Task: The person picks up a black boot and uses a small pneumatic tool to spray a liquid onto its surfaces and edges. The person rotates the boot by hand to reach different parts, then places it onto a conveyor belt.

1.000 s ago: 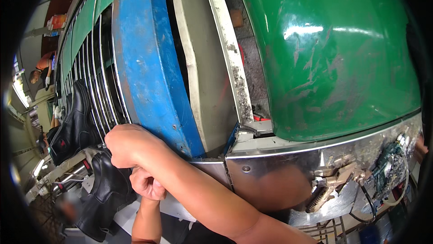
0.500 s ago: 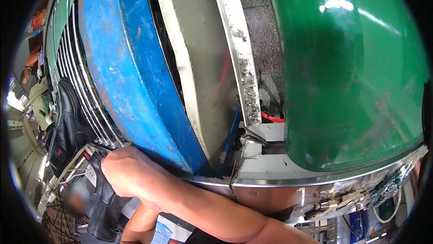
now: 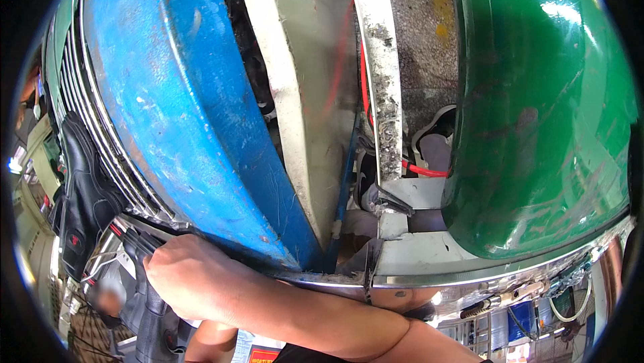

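Writing: a printed sheet (image 3: 263, 355) with a red block shows at the lower edge, lettering too small to read. The upper black shoe (image 3: 84, 189) carries a small red mark (image 3: 74, 239) near its lower end, its detail likewise unreadable.

Orientation: the lower black shoe (image 3: 154, 313) has its long axis running roughly up and down the view, tilted slightly; which end is the toe cannot be told. It lies at lower left, below the upper shoe, which stands lengthwise beside the chromed rods (image 3: 111, 142).

Hands: the right hand (image 3: 190, 276) overlaps the lower shoe's upper part, fingers curled under — whether they grip it cannot be told. The left hand is hidden behind the right forearm (image 3: 315, 319) — state not determinable. A blue panel (image 3: 174, 95) rises just beyond the right hand.
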`<state>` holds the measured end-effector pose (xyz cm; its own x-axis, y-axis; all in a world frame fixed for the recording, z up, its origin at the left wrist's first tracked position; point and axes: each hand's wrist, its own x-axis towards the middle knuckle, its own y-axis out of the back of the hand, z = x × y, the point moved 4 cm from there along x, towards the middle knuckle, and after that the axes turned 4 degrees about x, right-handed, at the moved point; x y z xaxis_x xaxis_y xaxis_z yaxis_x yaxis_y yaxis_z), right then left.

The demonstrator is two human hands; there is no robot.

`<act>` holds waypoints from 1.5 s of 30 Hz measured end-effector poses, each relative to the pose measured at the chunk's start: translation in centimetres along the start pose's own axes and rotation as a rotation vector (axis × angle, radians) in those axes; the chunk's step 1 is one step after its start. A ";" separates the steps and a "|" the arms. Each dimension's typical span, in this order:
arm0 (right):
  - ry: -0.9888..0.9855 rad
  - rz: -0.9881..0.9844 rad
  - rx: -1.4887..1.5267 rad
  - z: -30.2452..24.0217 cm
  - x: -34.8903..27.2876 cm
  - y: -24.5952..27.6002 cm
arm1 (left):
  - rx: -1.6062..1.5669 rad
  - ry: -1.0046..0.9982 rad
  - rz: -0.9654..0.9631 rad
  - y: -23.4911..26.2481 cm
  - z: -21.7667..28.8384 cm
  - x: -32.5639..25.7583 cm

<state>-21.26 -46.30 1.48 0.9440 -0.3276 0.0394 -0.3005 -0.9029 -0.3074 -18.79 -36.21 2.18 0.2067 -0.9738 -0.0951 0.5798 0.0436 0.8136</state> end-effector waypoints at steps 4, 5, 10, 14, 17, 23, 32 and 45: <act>0.008 -0.060 0.045 0.3 0.9 -1.6 | 0.003 -0.027 -0.003 -0.4 0.7 0.5; -0.014 -0.129 0.020 0.4 0.7 -2.3 | 0.008 -0.037 -0.004 -0.3 1.1 0.6; -0.081 -0.274 -0.140 1.0 1.5 -1.7 | -0.025 -0.114 0.013 -0.8 0.8 1.0; -0.096 -0.398 -0.180 0.5 2.1 -0.6 | -0.051 -0.172 0.044 -0.2 1.4 0.3; -0.062 -0.337 -0.271 1.4 2.4 -1.2 | -0.115 -0.248 0.081 0.0 1.8 0.2; 0.014 -0.093 -0.209 1.4 2.0 -0.2 | -0.845 -0.184 0.429 0.5 -1.2 -0.9; 0.244 0.738 0.111 1.9 -1.0 -2.2 | -0.966 -0.179 0.621 1.3 -1.8 -0.6; 0.126 0.828 0.255 1.7 -1.1 -2.6 | -0.898 -0.081 0.574 1.0 -2.4 -0.8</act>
<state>-21.31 -43.05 0.62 0.4097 -0.8921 -0.1906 -0.8289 -0.2768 -0.4862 -16.44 -34.88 1.70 0.5995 -0.7658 0.2329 0.7872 0.6167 0.0015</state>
